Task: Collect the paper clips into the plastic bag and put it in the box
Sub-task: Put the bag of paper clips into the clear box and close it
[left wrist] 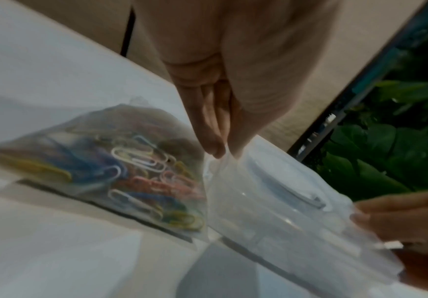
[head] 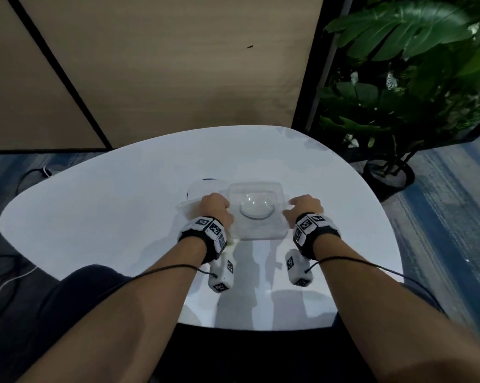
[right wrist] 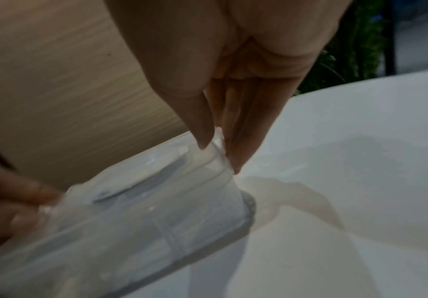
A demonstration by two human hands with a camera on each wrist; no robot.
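A clear plastic box (head: 256, 211) with a domed lid is held at its two sides on a white, rounded surface (head: 100, 211), the left hand (head: 216, 208) pinching its left rim and the right hand (head: 305, 208) pinching its right rim between thumb and fingers. A clear plastic bag (left wrist: 121, 171) filled with coloured paper clips (left wrist: 141, 161) is seen lying on the surface just left of the box, touching it. Beyond the surface, a beige panelled wall (head: 161, 64), a large-leaved potted plant (head: 407, 78) at the right and blue patterned carpet (head: 454, 194) are visible.
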